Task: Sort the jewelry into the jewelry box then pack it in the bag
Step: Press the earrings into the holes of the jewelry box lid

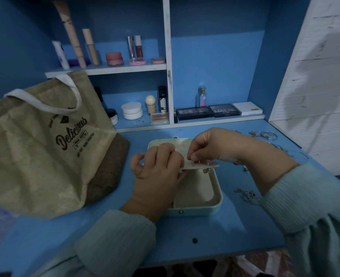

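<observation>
Left hand (157, 172) grips earring card (197, 166), right hand (207, 146) pinches stud; bag (45, 144) reads "Delicious".

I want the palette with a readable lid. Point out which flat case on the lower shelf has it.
The middle dark palette, printed MATTE; the left palette shows only shadow pans, the white case is right.

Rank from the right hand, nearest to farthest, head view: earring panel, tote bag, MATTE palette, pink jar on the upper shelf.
From the right hand:
1. earring panel, pinched at its fingers, over the open jewelry box.
2. MATTE palette, behind it on the lower shelf.
3. tote bag, left across the desk.
4. pink jar, upper shelf, back left.
</observation>
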`<control>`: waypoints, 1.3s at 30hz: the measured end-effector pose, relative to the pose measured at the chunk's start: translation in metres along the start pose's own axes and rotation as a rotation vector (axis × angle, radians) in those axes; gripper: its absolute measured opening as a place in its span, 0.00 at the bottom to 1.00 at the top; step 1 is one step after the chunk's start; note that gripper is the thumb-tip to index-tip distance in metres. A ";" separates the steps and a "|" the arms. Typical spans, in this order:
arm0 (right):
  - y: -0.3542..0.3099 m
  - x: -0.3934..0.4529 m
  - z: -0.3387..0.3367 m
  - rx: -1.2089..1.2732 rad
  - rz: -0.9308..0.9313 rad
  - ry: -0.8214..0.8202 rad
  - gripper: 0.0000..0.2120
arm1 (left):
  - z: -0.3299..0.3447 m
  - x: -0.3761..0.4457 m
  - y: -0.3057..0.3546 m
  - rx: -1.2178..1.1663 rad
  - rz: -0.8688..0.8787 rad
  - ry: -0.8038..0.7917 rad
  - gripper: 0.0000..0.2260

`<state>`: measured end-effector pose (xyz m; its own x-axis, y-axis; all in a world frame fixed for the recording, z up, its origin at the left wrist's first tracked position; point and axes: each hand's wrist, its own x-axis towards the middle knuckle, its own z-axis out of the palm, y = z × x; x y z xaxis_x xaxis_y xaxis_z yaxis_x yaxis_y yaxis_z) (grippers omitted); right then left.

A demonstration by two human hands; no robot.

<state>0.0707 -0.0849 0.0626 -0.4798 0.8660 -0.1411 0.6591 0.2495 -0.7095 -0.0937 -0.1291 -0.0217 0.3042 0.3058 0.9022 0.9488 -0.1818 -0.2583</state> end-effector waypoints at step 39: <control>-0.018 0.010 -0.004 -0.548 -0.101 -0.186 0.06 | -0.001 0.000 0.002 -0.013 0.010 0.021 0.08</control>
<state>0.0563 -0.0796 0.0768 -0.6170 0.7478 -0.2451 0.7841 0.5575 -0.2726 -0.0924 -0.1303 -0.0221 0.3120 0.2838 0.9067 0.9444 -0.1972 -0.2632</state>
